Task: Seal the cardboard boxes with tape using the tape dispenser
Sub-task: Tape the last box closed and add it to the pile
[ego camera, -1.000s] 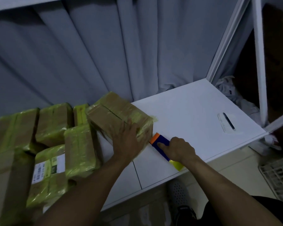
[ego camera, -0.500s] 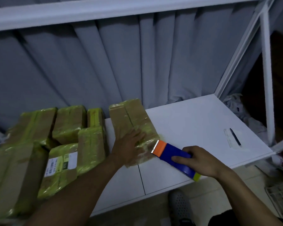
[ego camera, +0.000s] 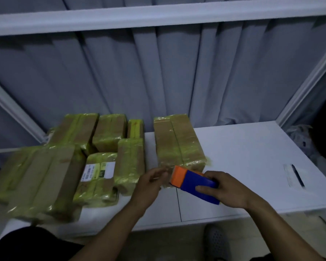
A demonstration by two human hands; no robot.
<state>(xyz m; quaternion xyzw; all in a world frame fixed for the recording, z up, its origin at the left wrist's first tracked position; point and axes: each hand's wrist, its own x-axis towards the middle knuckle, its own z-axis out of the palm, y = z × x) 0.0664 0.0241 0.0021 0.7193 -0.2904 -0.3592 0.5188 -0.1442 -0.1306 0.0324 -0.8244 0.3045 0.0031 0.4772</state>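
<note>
A cardboard box (ego camera: 178,143) wrapped in yellowish clear tape lies on the white shelf (ego camera: 252,153), apart from the others. My right hand (ego camera: 227,188) grips a blue tape dispenser (ego camera: 196,182) with an orange head, held just in front of the box's near end. My left hand (ego camera: 151,182) hovers beside the orange head, off the box, fingers loosely bent and blurred; whether they pinch tape is unclear.
Several taped boxes (ego camera: 68,166) are piled at the left, one with a white label (ego camera: 99,171). A black pen on a white slip (ego camera: 295,175) lies at the right. Grey curtain hangs behind; a shelf board (ego camera: 158,17) runs overhead.
My left hand has lifted off the box and drawn back toward me. The dispenser has come away from the box's near end, and the box now lies straight.
</note>
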